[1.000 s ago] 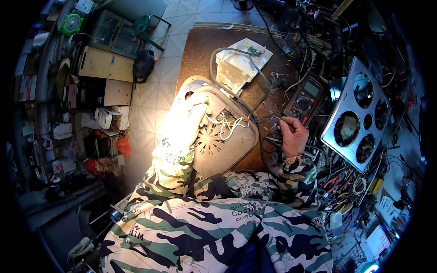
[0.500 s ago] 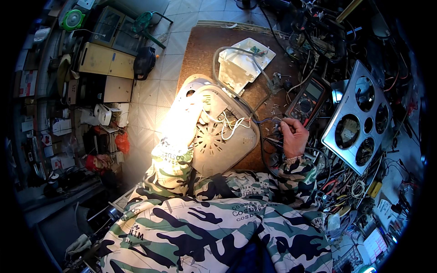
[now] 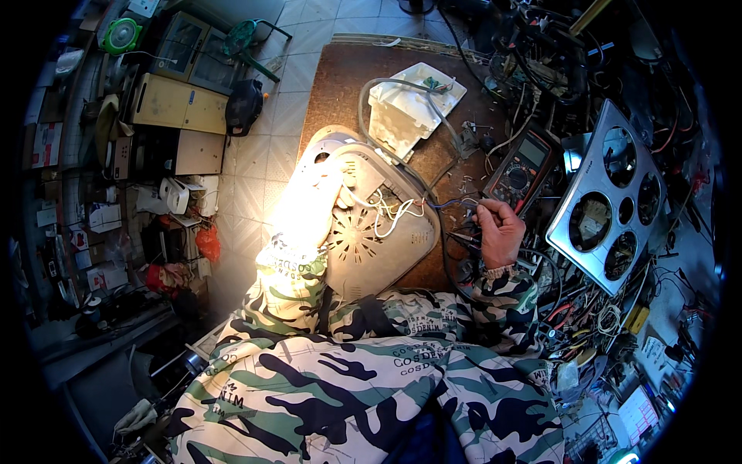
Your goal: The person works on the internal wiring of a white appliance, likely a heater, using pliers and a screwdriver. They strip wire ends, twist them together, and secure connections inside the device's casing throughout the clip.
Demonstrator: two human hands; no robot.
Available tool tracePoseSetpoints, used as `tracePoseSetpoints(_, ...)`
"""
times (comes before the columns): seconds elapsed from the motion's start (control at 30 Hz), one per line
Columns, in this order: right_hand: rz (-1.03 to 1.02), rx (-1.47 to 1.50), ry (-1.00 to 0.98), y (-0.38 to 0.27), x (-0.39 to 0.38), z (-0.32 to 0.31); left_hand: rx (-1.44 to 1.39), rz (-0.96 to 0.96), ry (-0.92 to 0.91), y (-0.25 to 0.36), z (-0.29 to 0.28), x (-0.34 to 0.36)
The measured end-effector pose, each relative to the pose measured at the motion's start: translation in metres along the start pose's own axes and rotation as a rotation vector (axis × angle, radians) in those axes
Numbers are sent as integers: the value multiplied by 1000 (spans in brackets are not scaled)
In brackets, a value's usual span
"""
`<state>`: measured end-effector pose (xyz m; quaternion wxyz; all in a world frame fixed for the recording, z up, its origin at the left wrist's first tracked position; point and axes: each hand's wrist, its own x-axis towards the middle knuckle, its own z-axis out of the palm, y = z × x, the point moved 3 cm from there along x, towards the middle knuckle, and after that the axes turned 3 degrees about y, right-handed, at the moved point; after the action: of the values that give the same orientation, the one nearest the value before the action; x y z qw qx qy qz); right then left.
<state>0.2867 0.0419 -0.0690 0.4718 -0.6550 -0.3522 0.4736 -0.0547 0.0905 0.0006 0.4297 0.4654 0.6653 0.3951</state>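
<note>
A beige appliance base [image 3: 394,251] with a round slotted vent lies on the brown table before me. White wires [image 3: 394,213] come out of an opening in it. My left hand [image 3: 328,197], washed out by bright light, rests over its left side with curled fingers closed on a white wire. My right hand [image 3: 502,234] is just past the right edge of the base. Its thumb and forefinger pinch the end of a thin blue wire [image 3: 452,203] that stretches from the white wires. The exact tip between the fingers is too small to make out.
Behind the base stands an open white plastic housing [image 3: 394,116] with a grey cable. A multimeter [image 3: 522,170] lies beyond my right hand. Further right, a metal hob panel with round holes [image 3: 607,201] leans over tangled tools and cables. The brown table [image 3: 340,85] borders tiled floor.
Both hands keep nearly the same places and grips. The view has shifted very slightly; nothing else visibly differs.
</note>
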Motion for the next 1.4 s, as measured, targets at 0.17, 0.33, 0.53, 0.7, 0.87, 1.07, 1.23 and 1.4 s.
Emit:
tracePoseSetpoints(0.17,-10,-138,33,0,0,-2,181,131,-13,-9,-2,4)
tracePoseSetpoints(0.33,-500,-619,193,-49,-11,12,239,47,-32,-21,-4,3)
tracePoseSetpoints(0.53,-631,-507,-90,-81,-11,50,57,-9,30,-15,-8,-6)
tracePoseSetpoints(0.7,-582,-566,-276,-69,-1,64,-100,15,-9,-7,-3,-6)
tracePoseSetpoints(0.87,-433,-735,-422,-42,10,63,-130,-13,-12,-9,-5,-10)
tracePoseSetpoints(1.07,-392,-816,-521,-37,14,50,-101,70,-33,1,-2,-11)
tracePoseSetpoints(1.23,-309,-662,-401,-44,16,44,-203,-65,-19,0,0,-12)
tracePoseSetpoints(1.4,-288,-563,-347,-47,17,39,-192,-42,-45,-2,0,-11)
